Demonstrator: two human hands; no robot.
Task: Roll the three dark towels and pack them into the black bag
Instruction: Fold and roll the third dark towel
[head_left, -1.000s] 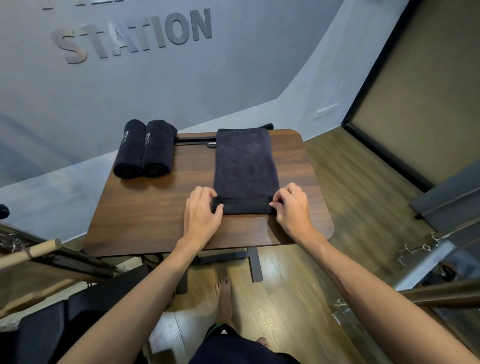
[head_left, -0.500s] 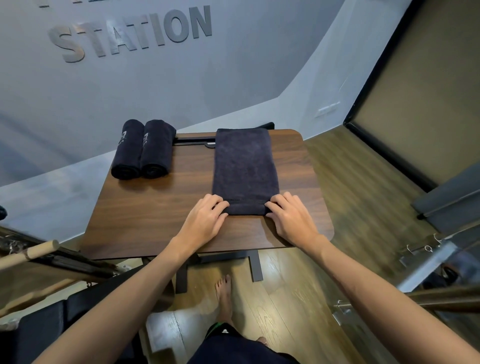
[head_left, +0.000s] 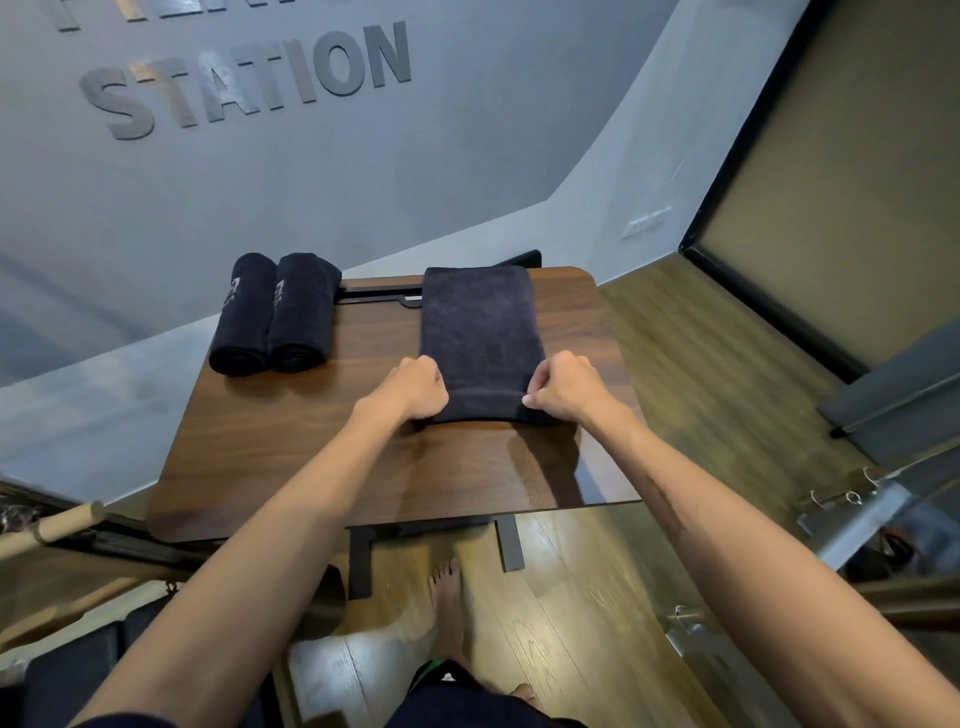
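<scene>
Third towel (head_left: 480, 332) lies flat lengthwise on the wooden table (head_left: 291, 441), right of centre, far end at the table's back edge. Near end is now turned over into a fat first fold/roll; 0.5 s ago it was still flat w/ fingertips just resting on the edge, so the roll has started.

Left hand (head_left: 415, 389) is curled shut on the near-left corner of the roll, right hand (head_left: 563, 387) curled on the near-right corner, thumb and fingers pinching the fabric.

Two rolled towels (head_left: 275, 314) sit touching side by side at the back-left corner, well apart from the hands.

Judgement: 2 of 3 rolled, 3rd at first turn. Next: keep both ends even or it cones. Black bag not identifiable in view, so packing not begun afaict.
</scene>
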